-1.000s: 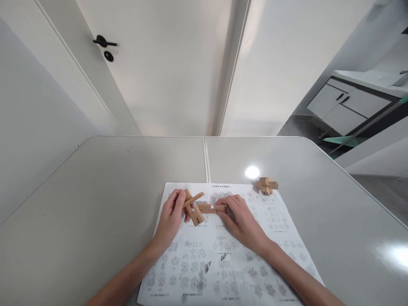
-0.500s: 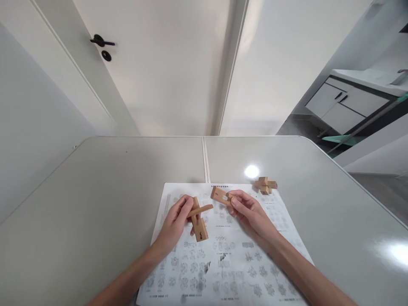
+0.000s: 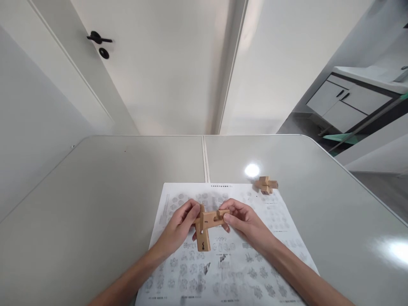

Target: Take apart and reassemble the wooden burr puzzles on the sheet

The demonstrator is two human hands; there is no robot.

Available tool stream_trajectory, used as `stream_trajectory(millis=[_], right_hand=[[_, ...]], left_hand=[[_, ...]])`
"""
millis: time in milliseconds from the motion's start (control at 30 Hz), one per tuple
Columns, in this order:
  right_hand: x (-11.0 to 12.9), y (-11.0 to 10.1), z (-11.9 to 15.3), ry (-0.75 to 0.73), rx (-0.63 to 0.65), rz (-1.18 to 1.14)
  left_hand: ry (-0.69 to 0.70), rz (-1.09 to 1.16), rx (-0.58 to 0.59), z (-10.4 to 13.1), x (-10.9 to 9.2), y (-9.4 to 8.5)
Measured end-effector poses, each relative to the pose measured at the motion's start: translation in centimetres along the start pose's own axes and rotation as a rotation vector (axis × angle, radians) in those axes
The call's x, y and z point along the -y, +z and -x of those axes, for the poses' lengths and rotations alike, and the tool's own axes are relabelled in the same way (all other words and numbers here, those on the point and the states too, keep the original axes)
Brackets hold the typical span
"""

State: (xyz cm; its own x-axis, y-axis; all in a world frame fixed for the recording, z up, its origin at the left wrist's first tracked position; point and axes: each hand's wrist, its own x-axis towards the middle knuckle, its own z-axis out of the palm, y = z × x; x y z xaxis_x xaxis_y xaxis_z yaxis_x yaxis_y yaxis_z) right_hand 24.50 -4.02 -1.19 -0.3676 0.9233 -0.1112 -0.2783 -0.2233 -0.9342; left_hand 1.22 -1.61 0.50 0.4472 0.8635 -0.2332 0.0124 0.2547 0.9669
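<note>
Above the printed sheet, my left hand (image 3: 182, 221) is closed on crossed wooden puzzle pieces (image 3: 203, 242); the lower one bears a dark squiggle. My right hand (image 3: 244, 216) pinches the right end of a notched wooden puzzle piece (image 3: 208, 219), which has a short dark mark. That notched piece lies across the front of the pieces in my left hand and seems to touch them. Part of the left-hand pieces is hidden behind it and behind my fingers.
An assembled wooden puzzle cluster (image 3: 267, 185) sits at the sheet's upper right corner. The paper sheet (image 3: 232, 272), printed with small diagrams, lies on the grey table (image 3: 79, 204). A white door (image 3: 165, 63) stands beyond the table's far edge.
My right hand has brought the notched piece left and down against the pieces in my left hand. My left hand has shifted slightly right and down.
</note>
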Motion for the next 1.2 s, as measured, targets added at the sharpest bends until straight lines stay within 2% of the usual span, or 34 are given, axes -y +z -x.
stream_trajectory(millis=[233, 467, 733, 900, 1200], right_hand=[[-0.2, 0.2, -0.2, 0.015, 0.107, -0.096], [-0.2, 0.8, -0.2, 0.051, 0.154, -0.02], [-0.3, 1.4, -0.3, 0.05, 0.125, -0.014], [-0.8, 1.4, -0.3, 0.01, 0.119, -0.006], [-1.1, 1.6, 0.1, -0.012, 0.122, -0.016]], left_hand=[[-0.015, -0.01, 0.027, -0.1, 0.1, -0.5], [-0.017, -0.084, 0.103, 0.2, -0.3, -0.5], [-0.099, 0.116, 0.202, 0.0, -0.2, -0.7], [-0.085, 0.265, 0.273, -0.2, -0.5, -0.6], [-0.063, 0.308, 0.296, -0.3, -0.1, -0.9]])
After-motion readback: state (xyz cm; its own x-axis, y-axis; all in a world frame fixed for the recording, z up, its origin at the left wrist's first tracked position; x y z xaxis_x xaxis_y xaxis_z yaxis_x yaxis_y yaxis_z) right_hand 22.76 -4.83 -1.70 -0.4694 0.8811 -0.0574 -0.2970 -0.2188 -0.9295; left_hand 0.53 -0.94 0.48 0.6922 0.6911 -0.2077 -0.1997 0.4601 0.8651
